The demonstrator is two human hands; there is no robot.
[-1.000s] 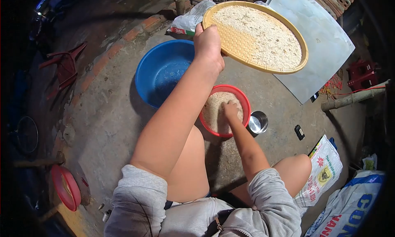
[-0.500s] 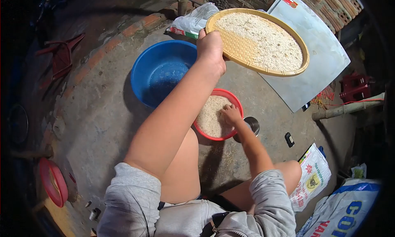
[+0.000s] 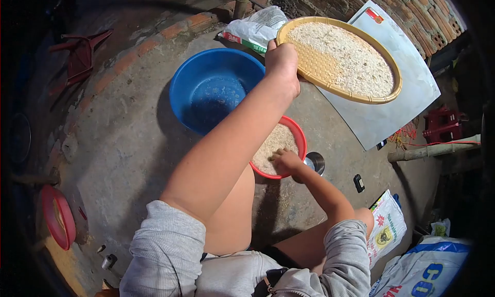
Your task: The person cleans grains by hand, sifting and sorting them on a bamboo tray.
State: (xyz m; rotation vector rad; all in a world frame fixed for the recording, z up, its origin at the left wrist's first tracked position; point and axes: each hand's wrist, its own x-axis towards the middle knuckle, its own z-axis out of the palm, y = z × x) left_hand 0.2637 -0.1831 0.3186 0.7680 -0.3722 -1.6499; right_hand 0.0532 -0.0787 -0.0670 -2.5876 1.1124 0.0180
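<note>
My left hand (image 3: 283, 62) grips the near-left rim of a round woven bamboo winnowing tray (image 3: 317, 65), raised high over the floor. Pale grain (image 3: 356, 54) covers the tray's far and right part, while the weave shows bare near my hand. Below, my right hand (image 3: 286, 162) rests with fingers spread on the grain (image 3: 276, 145) in a red basin (image 3: 301, 137). My left forearm hides part of that basin. A large blue basin (image 3: 193, 101) stands to its left, with some pale specks on its bottom.
A metal bowl (image 3: 317, 164) sits against the red basin's right side. Behind are a printed sack (image 3: 258, 26) and a pale flat board (image 3: 361, 124). At right lie a bamboo pole (image 3: 435, 151), a small black object (image 3: 359, 183) and sacks (image 3: 386, 227). A red stool (image 3: 80, 60) is at left.
The view has shifted slightly. The tray has moved a little right, still in my left hand. My right hand has moved toward the near side of the red basin, its fingers more spread.
</note>
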